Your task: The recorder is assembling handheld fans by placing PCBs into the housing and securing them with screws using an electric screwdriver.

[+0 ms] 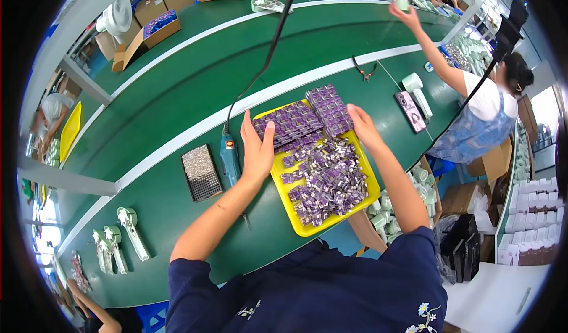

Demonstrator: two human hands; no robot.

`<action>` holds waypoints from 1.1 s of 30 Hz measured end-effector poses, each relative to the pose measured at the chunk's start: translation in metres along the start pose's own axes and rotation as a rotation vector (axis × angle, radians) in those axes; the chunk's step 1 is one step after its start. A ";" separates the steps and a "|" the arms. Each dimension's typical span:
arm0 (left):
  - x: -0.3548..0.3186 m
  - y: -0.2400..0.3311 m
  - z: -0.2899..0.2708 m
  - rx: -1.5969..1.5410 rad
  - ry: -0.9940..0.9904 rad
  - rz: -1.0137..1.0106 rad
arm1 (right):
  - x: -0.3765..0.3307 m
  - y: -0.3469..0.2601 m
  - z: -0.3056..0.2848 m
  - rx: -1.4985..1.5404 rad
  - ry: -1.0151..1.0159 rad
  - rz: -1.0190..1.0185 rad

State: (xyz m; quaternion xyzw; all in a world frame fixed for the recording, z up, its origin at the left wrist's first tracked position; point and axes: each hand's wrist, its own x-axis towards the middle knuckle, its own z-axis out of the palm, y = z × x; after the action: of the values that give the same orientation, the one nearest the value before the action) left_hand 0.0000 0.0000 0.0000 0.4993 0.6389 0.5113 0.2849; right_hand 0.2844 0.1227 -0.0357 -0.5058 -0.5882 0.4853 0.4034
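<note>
A yellow tray [305, 231] lies tilted on the green bench in front of me. In its far part sit stacks of purple circuit board panels [330, 109]; a heap of small separate purple boards with metal connectors [331, 182] fills the near part. My left hand [258, 150] is at the left edge of the stacks, fingers stretched out and thumb raised beside the panels. Against the right side of the right-hand stack, my right hand [365, 129] has its fingers extended. Whether either hand presses on the panels, I cannot tell.
Left of the tray lie a teal electric screwdriver [229, 157] on a cord and a black box of screws [201, 170]. Pale green handheld devices [134, 233] lie farther left. Pliers [364, 72] and a phone [410, 111] are beyond, near a co-worker [482, 105] at right.
</note>
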 end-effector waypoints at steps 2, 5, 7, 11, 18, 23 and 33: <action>-0.007 -0.022 0.015 -0.085 0.032 0.021 | -0.006 0.020 -0.010 0.081 0.006 0.140; -0.031 0.000 0.036 -0.039 0.030 -0.053 | -0.038 0.000 -0.026 0.169 -0.031 0.164; -0.010 0.005 0.054 -0.091 0.031 -0.007 | -0.023 -0.007 -0.037 0.136 -0.013 0.132; 0.057 -0.044 0.071 -0.181 0.115 0.173 | 0.002 -0.008 -0.031 0.107 0.109 0.067; 0.074 0.019 0.111 -0.166 0.156 0.239 | -0.006 0.008 -0.120 0.049 0.225 0.084; -0.113 0.037 -0.004 -0.265 -0.226 0.515 | -0.163 -0.073 -0.026 -0.251 0.488 -0.332; -0.318 -0.068 -0.310 0.842 0.689 -0.036 | -0.302 -0.040 0.146 0.119 -0.328 -0.110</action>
State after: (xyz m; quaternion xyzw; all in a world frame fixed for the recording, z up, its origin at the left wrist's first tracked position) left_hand -0.1867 -0.4080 -0.0133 0.3626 0.8533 0.3404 -0.1569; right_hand 0.1842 -0.2001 -0.0214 -0.3622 -0.6432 0.5723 0.3572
